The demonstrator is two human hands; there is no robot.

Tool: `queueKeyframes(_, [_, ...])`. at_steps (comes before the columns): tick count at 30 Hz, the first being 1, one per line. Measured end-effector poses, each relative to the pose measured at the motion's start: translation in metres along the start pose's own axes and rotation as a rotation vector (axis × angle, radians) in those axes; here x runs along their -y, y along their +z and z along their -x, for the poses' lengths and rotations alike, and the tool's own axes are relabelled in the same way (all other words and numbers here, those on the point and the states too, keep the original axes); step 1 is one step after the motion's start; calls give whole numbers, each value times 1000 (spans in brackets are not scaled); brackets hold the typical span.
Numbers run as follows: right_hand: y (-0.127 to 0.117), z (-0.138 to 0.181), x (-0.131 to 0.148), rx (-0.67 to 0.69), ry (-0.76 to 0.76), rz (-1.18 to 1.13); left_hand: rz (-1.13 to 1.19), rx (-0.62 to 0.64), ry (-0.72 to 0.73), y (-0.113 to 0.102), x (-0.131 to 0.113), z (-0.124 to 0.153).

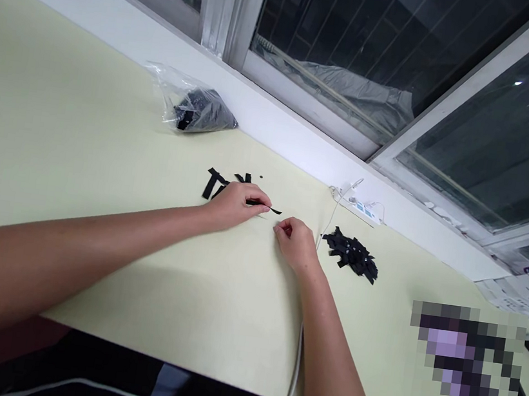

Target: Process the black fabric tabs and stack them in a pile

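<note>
My left hand (pixel 237 206) pinches a thin black fabric strip (pixel 276 211), whose end sticks out past the fingertips. To its right, my right hand (pixel 296 242) is closed, thumb against fingers, a short gap from the strip's tip. Whatever sits in that pinch, if anything, is too small to tell. Several loose black strips (pixel 210 184) lie just behind and left of my left hand, partly hidden by it. Beyond my right hand rests a heap of black strips (pixel 352 254) with small shiny spots on it.
A clear plastic bag (pixel 205 111) with black pieces inside lies by the wall. A white cable (pixel 299 352) runs past my right forearm toward a power strip (pixel 364 210). On the right is a pixelated area (pixel 461 363). The pale table (pixel 107 132) borders a window ledge.
</note>
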State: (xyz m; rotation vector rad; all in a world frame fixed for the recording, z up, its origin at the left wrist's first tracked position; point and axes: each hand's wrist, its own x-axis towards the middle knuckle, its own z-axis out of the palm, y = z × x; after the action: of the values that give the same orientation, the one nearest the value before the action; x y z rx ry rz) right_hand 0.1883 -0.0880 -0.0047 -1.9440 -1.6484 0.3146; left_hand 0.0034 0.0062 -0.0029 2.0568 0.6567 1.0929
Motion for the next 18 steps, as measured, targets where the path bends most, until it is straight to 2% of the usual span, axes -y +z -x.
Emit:
queueKeyframes(3, [-1,0,-3,-62,17,-111,-9,18,-5,-1,-3,0])
queueKeyframes(6, [-4,-1,-5,-201,88,-375,-13,83,48,-1,-7,2])
queueKeyframes(8, [-6,-2,-3,-237,128,-569,4,143,102,0,-8,3])
queueKeyframes(12, [-3,-1,7,-148,122,-794,20,200,153,3,-7,6])
queueKeyframes(15, [3,0,14,-60,99,-850,14,189,132,3,-7,6])
queueKeyframes(18, [7,1,16,-28,90,-873,8,185,112,2,-8,6])
